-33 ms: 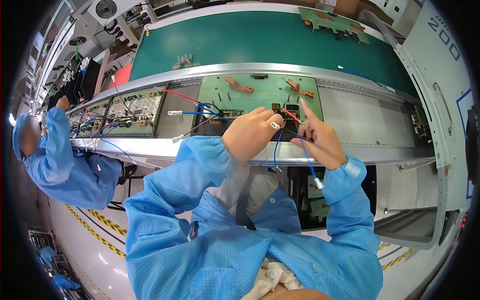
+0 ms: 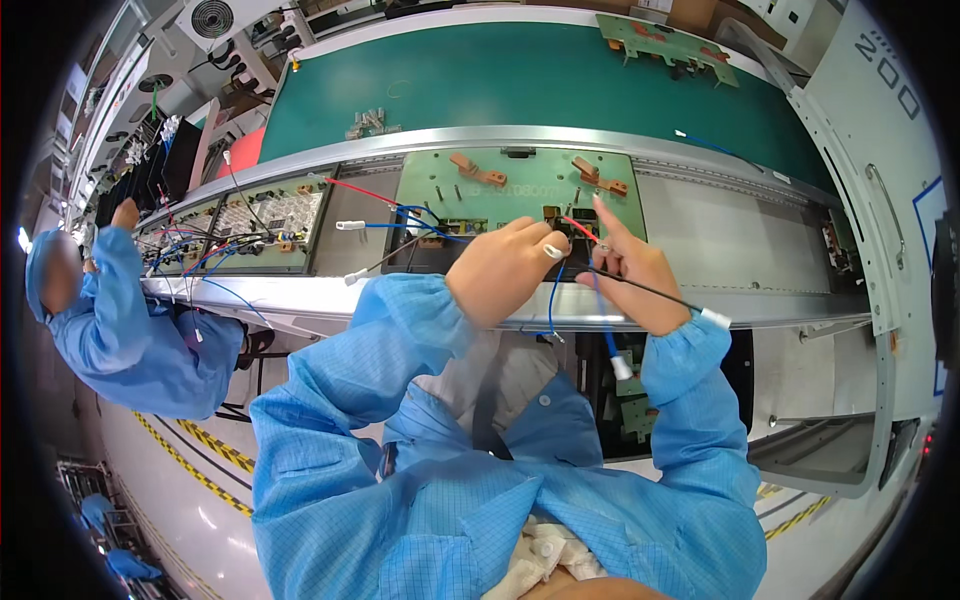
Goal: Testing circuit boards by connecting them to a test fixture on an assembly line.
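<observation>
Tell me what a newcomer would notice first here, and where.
First, the bare left hand and right hand at the centre, over the near part of a green board, with a black wire crossing the right one. Next, the broad green surface beyond the board. Then a co-worker in blue at far left.

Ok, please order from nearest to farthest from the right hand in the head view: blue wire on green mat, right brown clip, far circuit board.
1. Right brown clip: just beyond the right hand.
2. Blue wire: rightward, on the mat.
3. Circuit board: mat's far edge.
</observation>
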### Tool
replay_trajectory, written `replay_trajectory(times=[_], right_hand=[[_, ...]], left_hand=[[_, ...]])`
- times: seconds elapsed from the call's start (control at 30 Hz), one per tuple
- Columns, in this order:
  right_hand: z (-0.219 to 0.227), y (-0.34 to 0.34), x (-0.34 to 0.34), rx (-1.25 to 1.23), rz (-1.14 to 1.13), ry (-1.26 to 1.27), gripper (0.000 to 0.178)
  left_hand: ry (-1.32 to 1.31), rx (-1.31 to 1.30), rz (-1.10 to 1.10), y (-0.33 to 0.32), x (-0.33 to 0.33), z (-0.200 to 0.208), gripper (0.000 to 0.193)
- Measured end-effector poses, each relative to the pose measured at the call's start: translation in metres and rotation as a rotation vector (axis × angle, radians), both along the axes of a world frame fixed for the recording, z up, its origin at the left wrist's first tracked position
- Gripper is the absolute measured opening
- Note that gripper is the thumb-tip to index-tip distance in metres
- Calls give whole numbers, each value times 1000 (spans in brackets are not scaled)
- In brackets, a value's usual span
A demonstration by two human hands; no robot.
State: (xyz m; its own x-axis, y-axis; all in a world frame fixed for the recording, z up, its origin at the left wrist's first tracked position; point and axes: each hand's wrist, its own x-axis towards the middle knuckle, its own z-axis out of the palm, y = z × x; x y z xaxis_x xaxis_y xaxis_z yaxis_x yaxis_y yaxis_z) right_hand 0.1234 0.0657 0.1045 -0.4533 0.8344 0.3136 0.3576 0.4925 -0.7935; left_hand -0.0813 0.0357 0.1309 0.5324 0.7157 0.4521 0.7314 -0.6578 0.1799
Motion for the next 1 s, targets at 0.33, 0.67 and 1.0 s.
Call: replay_trajectory(times=[0.33,0.67,1.0], right_hand=[[17,-7,-22,302,-59,-320,47],[14,15,-27,446,-140,-211,16],[15,14,-31,410,-211,-220,15]], left_hand=[[-110,-57,15,2,3,5,11],[-273,-71,-22,29,-4,7,10],[-494,-296,-80,15,-1,28,25]])
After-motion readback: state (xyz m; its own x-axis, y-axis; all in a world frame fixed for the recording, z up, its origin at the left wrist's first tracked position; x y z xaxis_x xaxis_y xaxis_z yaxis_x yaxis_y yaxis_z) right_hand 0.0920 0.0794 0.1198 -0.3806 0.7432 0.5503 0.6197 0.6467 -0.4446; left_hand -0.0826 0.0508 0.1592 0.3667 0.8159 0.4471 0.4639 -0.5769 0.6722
